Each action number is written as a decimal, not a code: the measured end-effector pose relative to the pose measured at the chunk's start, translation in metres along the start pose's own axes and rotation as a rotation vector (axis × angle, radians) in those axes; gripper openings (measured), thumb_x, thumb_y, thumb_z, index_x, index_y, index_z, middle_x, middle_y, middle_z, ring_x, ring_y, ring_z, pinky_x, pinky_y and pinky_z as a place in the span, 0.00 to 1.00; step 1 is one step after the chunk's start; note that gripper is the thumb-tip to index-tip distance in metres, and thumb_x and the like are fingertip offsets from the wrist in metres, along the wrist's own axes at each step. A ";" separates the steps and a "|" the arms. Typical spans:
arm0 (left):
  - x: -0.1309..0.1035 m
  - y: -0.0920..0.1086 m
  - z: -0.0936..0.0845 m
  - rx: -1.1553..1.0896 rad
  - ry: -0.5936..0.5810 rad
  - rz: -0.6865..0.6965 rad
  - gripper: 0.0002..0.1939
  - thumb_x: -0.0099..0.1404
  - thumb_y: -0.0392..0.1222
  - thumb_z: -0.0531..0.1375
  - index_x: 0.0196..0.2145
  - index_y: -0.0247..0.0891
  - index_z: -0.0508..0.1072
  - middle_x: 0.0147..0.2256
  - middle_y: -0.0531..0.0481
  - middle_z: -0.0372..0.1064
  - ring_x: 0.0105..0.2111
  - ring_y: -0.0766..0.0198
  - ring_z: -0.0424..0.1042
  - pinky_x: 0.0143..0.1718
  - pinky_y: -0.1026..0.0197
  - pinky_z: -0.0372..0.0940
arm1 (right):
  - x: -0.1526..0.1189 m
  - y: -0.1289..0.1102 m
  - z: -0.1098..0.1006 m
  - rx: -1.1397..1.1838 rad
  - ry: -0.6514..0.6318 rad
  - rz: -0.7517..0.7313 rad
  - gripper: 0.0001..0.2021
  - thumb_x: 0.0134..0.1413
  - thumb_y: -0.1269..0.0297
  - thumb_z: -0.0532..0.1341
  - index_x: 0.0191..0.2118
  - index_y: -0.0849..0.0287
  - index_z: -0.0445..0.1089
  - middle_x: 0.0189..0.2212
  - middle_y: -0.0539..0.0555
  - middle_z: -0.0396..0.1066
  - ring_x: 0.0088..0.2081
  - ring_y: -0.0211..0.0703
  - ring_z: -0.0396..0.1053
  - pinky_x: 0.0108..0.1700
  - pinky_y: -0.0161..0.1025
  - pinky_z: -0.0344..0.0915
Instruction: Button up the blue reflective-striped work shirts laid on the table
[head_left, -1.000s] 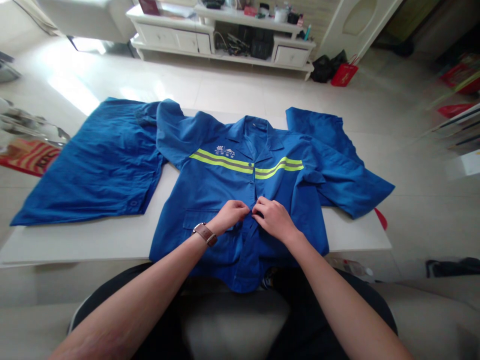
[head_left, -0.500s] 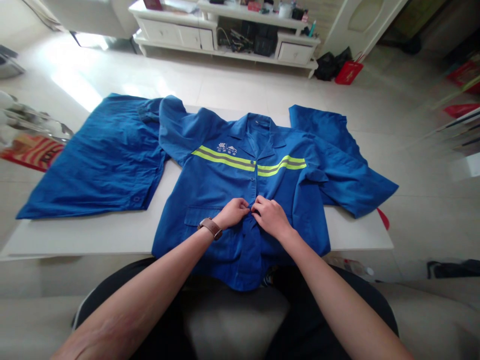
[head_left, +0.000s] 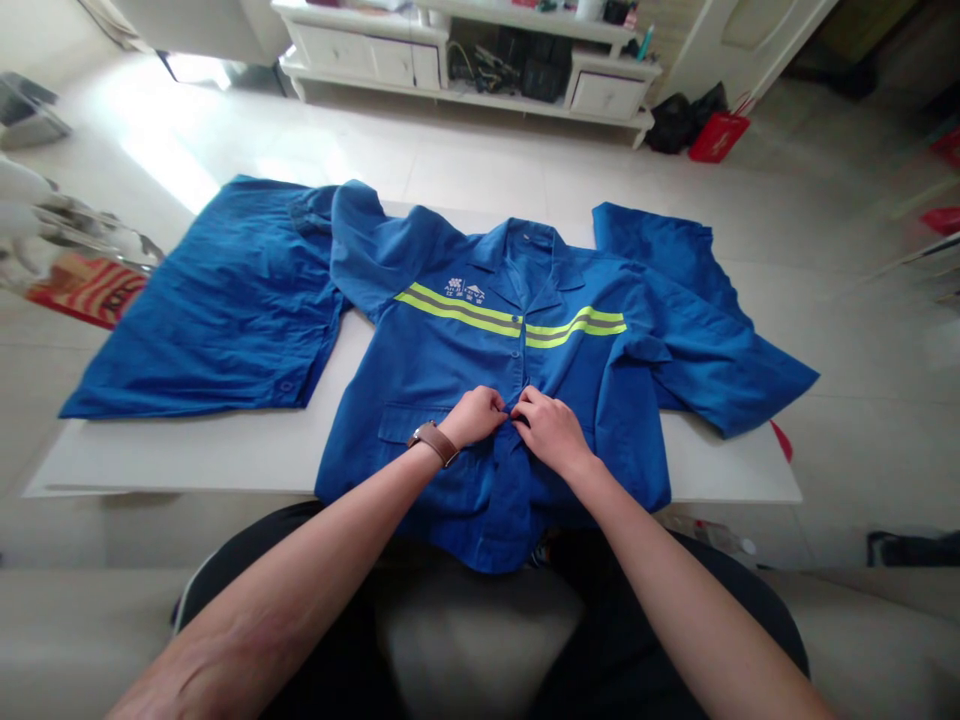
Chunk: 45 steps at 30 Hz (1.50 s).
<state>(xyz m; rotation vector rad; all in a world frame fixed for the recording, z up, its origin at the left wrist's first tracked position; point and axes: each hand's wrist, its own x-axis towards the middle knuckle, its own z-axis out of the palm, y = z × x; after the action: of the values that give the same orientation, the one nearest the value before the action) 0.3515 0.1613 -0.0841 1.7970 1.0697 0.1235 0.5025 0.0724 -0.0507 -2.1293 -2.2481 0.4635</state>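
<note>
In the head view, the clock is centred on the two hands, with twelve o'clock farthest from the wearer. A white table (head_left: pixel 187 460) is largely covered by blue cloth. A blue jacket (head_left: pixel 469 355) is laid on it front up, its collar towards twelve, its hem hung past the near edge at six. A separate-looking blue cloth piece (head_left: pixel 217 310) is spread at ten o'clock. At six o'clock the lower front strip (head_left: pixel 501 520) is hung loose and is judged to be unfastened; no button can be made out on it. The left hand (head_left: pixel 474 415) and right hand (head_left: pixel 553 430) are brought almost together at the middle of the front. Thumb and fingertips are pressed together on each, and the front edge appears to be pinched by both; exactly what is gripped there is hidden, so this closure is judged unfinished. By twelve o'clock, the upper part seems done: an upper button (head_left: pixel 515 319) and a second button (head_left: pixel 515 354) are seen where the halves meet, apparently fastened.
</note>
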 end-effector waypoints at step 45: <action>0.001 -0.004 -0.002 -0.026 0.075 -0.016 0.08 0.56 0.32 0.66 0.35 0.37 0.76 0.30 0.51 0.77 0.31 0.63 0.74 0.33 0.64 0.62 | 0.001 -0.003 0.003 0.011 -0.001 0.053 0.09 0.68 0.65 0.58 0.46 0.55 0.76 0.49 0.55 0.71 0.46 0.43 0.73 0.43 0.36 0.66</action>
<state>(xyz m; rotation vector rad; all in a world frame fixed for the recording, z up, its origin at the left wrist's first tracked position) 0.3485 0.1635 -0.0865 1.7722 1.1305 0.1951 0.4991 0.0725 -0.0535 -2.1879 -2.1893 0.4771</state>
